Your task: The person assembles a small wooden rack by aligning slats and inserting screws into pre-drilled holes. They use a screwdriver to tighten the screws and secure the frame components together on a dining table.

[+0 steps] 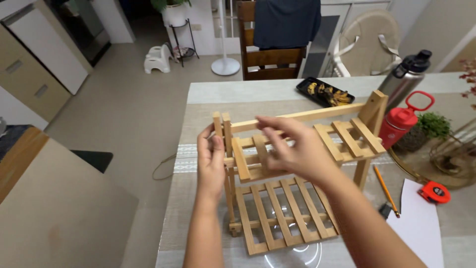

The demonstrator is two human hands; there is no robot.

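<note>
A small two-tier wooden slatted rack (287, 208) stands on the table (218, 92) in front of me. My left hand (210, 161) grips the rack's left upright post near the top. My right hand (292, 146) hovers over the upper shelf, its fingers pinching at a loose slat or the top rail; blur hides which. The lower shelf's slats show below both forearms.
Right of the rack stand a red bottle (401, 124) and a steel bottle (404, 77). A pencil (386, 188), white paper (421, 223) and an orange tape measure (435, 192) lie nearby. A black tray (325, 92) with food sits behind, a chair (272, 49) beyond.
</note>
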